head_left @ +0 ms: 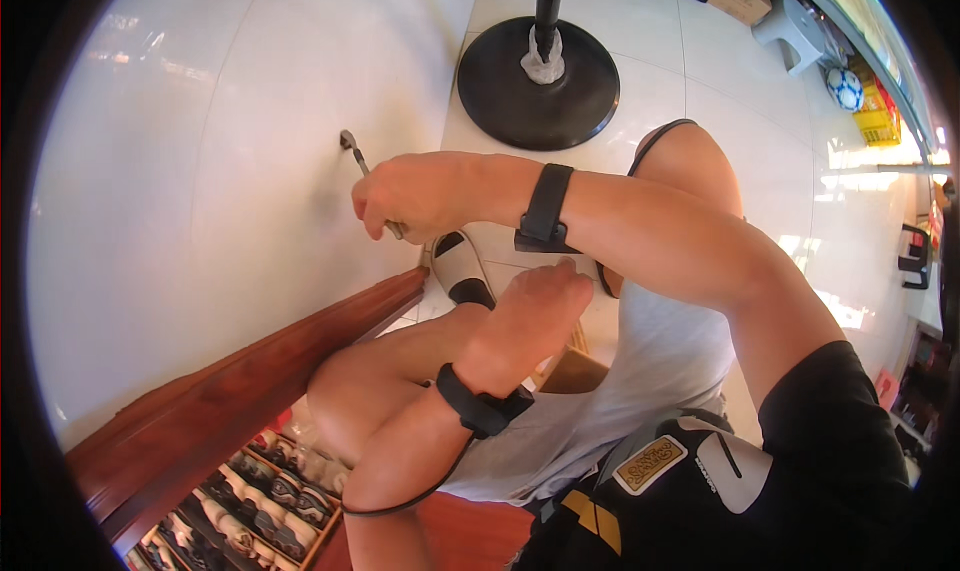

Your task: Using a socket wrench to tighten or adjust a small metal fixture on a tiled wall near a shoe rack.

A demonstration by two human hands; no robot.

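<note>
Currently, 1 slim metal tool (358, 158) is gripped in the right hand (410, 197), its dark head held at the white wall (250, 101), though contact cannot be confirmed. The left hand (540, 309) is curled near the grey shorts (665, 356), fingers mostly hidden, so whether anything is grasped cannot be told; 1 round black base (510, 111) is seen on the tiled floor (650, 31).

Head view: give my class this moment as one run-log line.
right hand: grips metal tool | left hand: curled, palm hidden | beside tool: white surface | floor: round black base
</note>
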